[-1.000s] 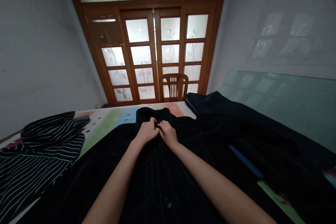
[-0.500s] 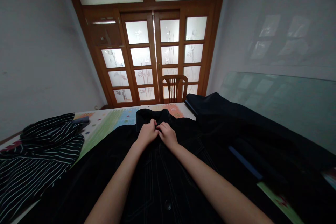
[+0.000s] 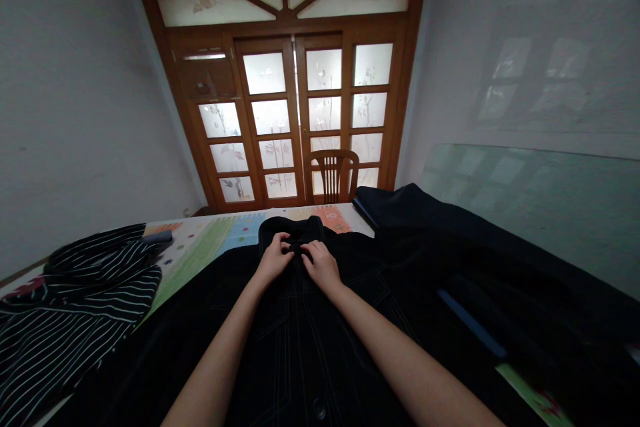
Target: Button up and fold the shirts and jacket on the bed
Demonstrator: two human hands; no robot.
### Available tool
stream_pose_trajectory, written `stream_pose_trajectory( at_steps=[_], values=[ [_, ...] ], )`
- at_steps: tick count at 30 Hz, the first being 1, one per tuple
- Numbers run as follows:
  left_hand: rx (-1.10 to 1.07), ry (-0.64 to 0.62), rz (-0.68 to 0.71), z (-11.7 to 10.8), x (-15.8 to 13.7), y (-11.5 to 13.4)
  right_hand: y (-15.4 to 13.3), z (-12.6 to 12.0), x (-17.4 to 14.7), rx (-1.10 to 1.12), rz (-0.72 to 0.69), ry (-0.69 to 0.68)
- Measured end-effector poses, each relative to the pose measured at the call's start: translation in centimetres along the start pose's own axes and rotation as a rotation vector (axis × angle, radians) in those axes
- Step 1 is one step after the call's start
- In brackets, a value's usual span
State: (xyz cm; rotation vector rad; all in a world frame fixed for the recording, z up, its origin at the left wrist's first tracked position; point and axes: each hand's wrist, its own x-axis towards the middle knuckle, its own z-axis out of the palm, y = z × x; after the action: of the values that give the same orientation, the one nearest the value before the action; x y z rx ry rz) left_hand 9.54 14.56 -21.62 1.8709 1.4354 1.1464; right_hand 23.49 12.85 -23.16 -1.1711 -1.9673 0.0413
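A black jacket with pale stitching lies front up on the table, its collar at the far end. At the top of its front, just below the collar, my left hand pinches the cloth with bent fingers. My right hand grips the opposite side of the front, a small gap away from the left. Dark cloth shows between the fingertips. A round button sits low on the jacket front, near me.
A black-and-white striped garment lies on the left, with a small grey-blue roll beside it. Dark folded cloth lies on the right. Beyond the patterned tablecloth stand a wooden chair and glazed doors.
My hands have drawn slightly apart at the collar opening, both still on the jacket cloth. The view has tilted up a little.
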Motion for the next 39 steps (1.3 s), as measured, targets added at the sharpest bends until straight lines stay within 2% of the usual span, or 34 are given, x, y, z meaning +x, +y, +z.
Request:
stream_pose_trajectory(
  at_steps=[4,20,30,39],
  values=[
    [-0.048,0.026,-0.014,0.1,0.0,0.0,-0.1,0.0,0.0,-0.004,0.007,-0.011],
    [-0.254,-0.079,-0.129,-0.3,-0.6,0.9,-0.3,-0.1,-0.2,-0.018,-0.011,-0.082],
    [-0.239,-0.003,-0.176,-0.3,-0.8,1.2,-0.3,0.0,0.0,-0.042,-0.002,-0.118],
    [-0.218,-0.06,-0.157,-0.4,-0.6,0.9,-0.5,0.0,-0.1,-0.08,-0.031,-0.119]
  ],
)
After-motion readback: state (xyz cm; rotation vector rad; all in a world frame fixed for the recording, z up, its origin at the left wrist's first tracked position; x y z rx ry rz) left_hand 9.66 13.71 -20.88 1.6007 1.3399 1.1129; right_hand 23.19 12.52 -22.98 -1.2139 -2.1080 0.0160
